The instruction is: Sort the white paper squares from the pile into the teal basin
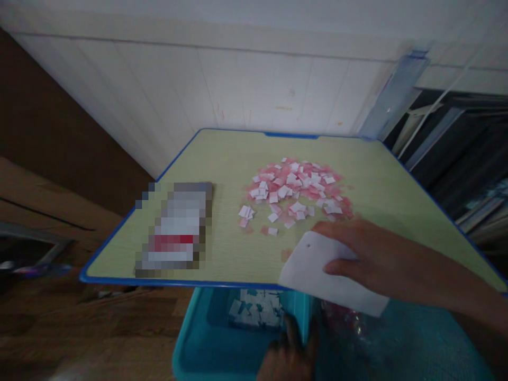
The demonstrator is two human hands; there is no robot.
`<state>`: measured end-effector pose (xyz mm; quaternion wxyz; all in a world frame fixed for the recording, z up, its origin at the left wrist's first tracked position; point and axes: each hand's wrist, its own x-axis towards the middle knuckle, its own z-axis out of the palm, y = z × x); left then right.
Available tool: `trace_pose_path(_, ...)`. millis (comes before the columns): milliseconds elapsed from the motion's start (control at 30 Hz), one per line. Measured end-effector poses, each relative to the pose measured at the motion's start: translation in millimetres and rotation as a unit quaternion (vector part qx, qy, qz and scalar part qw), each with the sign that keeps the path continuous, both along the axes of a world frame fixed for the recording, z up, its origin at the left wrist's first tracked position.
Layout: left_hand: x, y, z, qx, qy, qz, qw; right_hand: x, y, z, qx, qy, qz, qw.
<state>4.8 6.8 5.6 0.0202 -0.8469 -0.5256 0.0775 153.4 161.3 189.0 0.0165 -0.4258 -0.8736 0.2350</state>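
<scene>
White paper or thin card, a single sheet [305,264] is hanging over the table's [222,159] near edge, the right hand [365,248] pinching it between thumb and fingers; it is probably behaving as something light, flat and easily creased, its edges offering the best hold. Lower down, the left hand [289,354] is hanging beside a wall of the teal basin [181,344], too dim to tell whether its fingers are gripping anything. White pieces [254,312] are lying inside. Farther out, pink and white squares [291,182] are lying loosely heaped, strays sitting near the sheet and likely scattering if brushed. One pixelated slab [178,227] is occupying the table's left side.
</scene>
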Motion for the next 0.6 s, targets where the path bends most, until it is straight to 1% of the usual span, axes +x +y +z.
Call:
trace_pose_path(100,0.5,-0.9,-0.5,-0.004,-0.01,0.008,1.0,20.3,9.4,5.5,0.044,0.005,-0.038,0.998)
trace_pose_path(233,0.6,-0.2,2.2,-0.002,-0.015,0.013,1.0,41.1,21.8,11.2,0.039,-0.018,-0.056,0.997)
trace_pose_path(400,0.2,1.2,4.3,-0.009,-0.007,0.009,1.0,38.6,24.2,6.6,0.019,-0.026,-0.05,0.998)
trace_pose_path(600,-0.2,1.3,3.0,0.002,-0.001,-0.003,1.0,39.3,21.5,-3.5,0.036,-0.03,-0.035,0.998)
